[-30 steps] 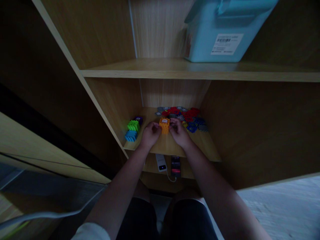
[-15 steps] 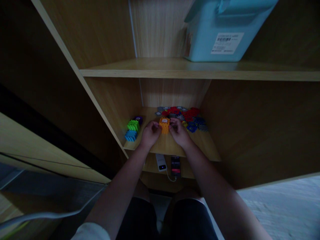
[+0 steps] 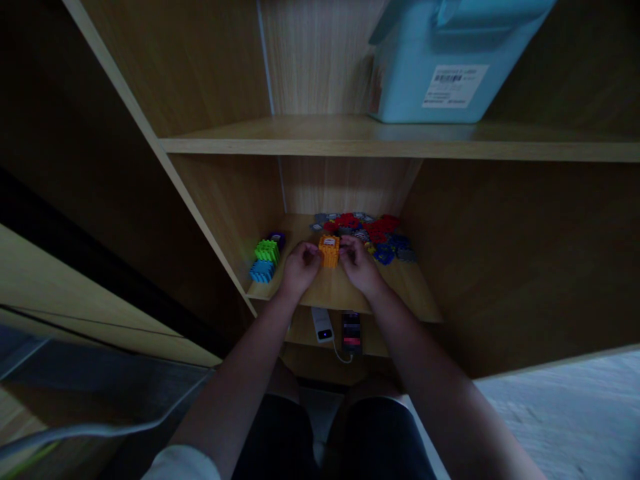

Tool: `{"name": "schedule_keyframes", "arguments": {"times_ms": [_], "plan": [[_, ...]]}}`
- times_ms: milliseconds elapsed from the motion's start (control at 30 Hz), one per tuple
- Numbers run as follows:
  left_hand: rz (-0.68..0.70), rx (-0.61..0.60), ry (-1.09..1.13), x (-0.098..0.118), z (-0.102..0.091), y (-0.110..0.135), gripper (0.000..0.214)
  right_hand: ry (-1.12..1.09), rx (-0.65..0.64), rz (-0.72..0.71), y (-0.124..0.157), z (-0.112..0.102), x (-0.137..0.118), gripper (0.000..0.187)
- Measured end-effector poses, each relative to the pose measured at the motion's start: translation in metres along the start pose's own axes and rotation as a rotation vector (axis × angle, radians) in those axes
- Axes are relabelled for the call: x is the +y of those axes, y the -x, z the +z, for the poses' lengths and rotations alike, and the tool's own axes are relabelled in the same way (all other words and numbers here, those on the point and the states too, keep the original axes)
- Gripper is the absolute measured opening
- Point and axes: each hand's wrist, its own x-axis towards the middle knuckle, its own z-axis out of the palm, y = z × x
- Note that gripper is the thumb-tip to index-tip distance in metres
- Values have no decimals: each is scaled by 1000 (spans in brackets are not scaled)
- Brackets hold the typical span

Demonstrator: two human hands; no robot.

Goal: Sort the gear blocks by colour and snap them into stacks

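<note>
An orange cube (image 3: 329, 253) with ridged, interlocked edges and a pale label on top is between my two hands. My left hand (image 3: 301, 268) has its thumb and fingers closed at the cube's left side. On the opposite side my right hand (image 3: 360, 268) pinches the cube's right edge, with its fingers bent. Behind my right hand lies a spread of flat red pieces (image 3: 379, 229), and blue pieces (image 3: 385, 253) and grey ones lie among them. To the left stand a green cube (image 3: 267, 251), a light blue cube (image 3: 262, 271) and a purple block (image 3: 277, 239), close together.
These things are on a wooden shelf (image 3: 400, 290) inside a cabinet. A blue bin (image 3: 430, 73) with a label stands on the upper shelf (image 3: 310, 130). Below, a white power bank (image 3: 321, 325) is cabled to a phone (image 3: 351, 330). Side walls (image 3: 500, 253) close in the space.
</note>
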Motion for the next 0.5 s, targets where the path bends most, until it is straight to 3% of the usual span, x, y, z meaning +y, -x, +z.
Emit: {"name": "schedule_keyframes", "arguments": {"times_ms": [500], "plan": [[-15, -7, -14, 1, 0, 0, 1, -47, 1, 30, 1, 0, -2, 44]]}}
